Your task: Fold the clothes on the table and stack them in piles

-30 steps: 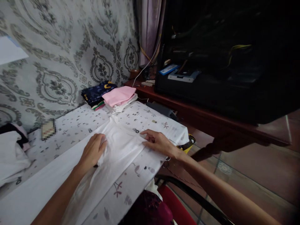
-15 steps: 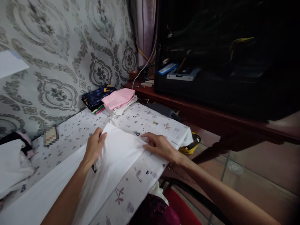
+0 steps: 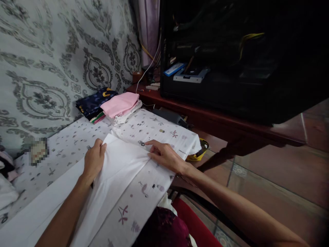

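Observation:
A white cloth (image 3: 120, 157) lies stretched over the table, its long part running to the lower left. My left hand (image 3: 94, 158) pinches the cloth's left edge near its far corner. At the cloth's right corner, my right hand (image 3: 164, 156) grips the fabric between thumb and fingers, with the index finger stretched out. Creases run between the two hands. Beyond the cloth sit a folded pink garment (image 3: 120, 104) on white fabric and a dark blue patterned garment (image 3: 95, 101) on other folded clothes.
The patterned sheet (image 3: 167, 130) covers the table. More clothes (image 3: 6, 188) lie at the far left, near a blurred small item (image 3: 38, 151). A red-brown desk (image 3: 213, 118) carries an open black case (image 3: 231, 92). A red chair (image 3: 192, 219) stands below.
The view has shifted, so most things appear further left. The right hand's thumb and fingers have come closer together on the cloth's corner; the left hand keeps its hold.

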Available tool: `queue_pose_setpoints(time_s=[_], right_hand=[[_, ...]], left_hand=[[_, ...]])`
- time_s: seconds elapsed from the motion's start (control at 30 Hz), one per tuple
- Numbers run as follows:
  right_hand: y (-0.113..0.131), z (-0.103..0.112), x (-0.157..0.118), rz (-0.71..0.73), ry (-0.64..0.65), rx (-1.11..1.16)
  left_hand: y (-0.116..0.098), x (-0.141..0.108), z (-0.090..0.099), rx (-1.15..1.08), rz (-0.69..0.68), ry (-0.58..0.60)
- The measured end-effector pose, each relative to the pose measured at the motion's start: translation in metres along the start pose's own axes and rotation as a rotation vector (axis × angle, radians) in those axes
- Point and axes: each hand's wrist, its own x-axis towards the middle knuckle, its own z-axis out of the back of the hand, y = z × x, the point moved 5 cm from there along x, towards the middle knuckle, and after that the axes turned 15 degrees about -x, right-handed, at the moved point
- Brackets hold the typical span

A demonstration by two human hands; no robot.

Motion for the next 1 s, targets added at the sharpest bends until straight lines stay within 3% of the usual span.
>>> queue_pose_setpoints(time_s=[0.23, 0.4, 0.5, 0.57, 0.73, 0.87, 1.0], right_hand=[[0.003, -0.002, 0.006, -0.081, -0.029, -0.141], [0.006, 0.0, 0.002, -0.092, -0.039, -0.244], [0.026, 0.006, 0.005, -0.033, -0.102, -0.356], [0.052, 0.003, 0.015, 0.102, -0.101, -0.401], [0.113, -0.049, 0.061, 0.537, 0.105, -0.452], [0.114, -0.095, 0.099, 0.506, 0.138, -0.51], [0.101, -0.112, 0.117, 0.436, 0.105, -0.528]], left_hand=[[-0.002, 0.002, -0.01, 0.251, 0.021, 0.11], [-0.007, 0.004, -0.011, 0.294, -0.006, 0.161], [-0.005, 0.005, -0.011, 0.242, -0.007, 0.166], [-0.002, 0.007, -0.01, 0.175, -0.006, 0.163], [0.006, 0.018, -0.005, -0.153, -0.011, 0.193], [0.034, 0.007, 0.018, -0.279, 0.063, 0.182], [0.071, -0.06, 0.058, -0.414, 0.071, 0.242]])
